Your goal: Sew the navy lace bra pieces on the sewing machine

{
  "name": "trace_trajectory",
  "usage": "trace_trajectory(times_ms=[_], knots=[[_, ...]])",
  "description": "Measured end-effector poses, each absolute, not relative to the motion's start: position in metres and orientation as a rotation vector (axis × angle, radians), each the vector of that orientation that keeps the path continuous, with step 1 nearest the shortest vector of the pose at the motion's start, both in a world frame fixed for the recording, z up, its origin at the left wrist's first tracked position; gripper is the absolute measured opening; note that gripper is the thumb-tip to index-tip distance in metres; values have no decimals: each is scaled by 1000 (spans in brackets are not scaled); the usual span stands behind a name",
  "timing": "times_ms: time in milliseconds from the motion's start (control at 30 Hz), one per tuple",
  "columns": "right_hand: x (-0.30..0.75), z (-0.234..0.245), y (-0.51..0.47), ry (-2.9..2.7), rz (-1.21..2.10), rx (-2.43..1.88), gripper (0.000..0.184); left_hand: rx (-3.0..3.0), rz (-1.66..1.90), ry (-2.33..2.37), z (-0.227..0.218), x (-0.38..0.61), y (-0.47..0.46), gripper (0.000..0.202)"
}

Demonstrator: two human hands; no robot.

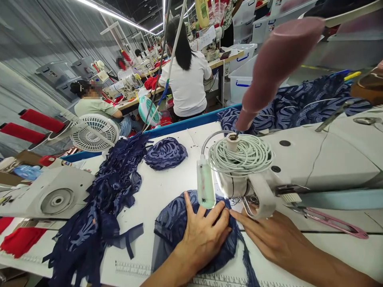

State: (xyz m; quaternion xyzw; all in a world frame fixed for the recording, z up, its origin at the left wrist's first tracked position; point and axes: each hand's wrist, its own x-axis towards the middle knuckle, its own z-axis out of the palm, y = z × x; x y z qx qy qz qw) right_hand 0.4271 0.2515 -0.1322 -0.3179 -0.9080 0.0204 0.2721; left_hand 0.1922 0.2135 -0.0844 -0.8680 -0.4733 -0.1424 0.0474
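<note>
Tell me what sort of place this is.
Most likely a garment sewing workshop: a sewing machine at right, red thread spools at left, and navy patterned fabric under the left hand.

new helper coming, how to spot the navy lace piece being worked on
At right stands a white sewing machine topped by coiled pale cord. The navy lace piece lies below and left of that cord. Unlike its navy neighbours, it has the left hand spread on it.
</note>
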Motion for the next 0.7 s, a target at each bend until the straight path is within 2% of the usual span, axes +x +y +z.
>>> trace_trajectory(times_ms=[367, 700], knots=[[429, -136, 253, -2449, -72, -938, 51, -2636, -479, -1469, -82, 202, 226, 28], [424, -128, 260, -2475, -85, -927, 52, -2687, -427, -1526, -80, 201, 232, 34]])
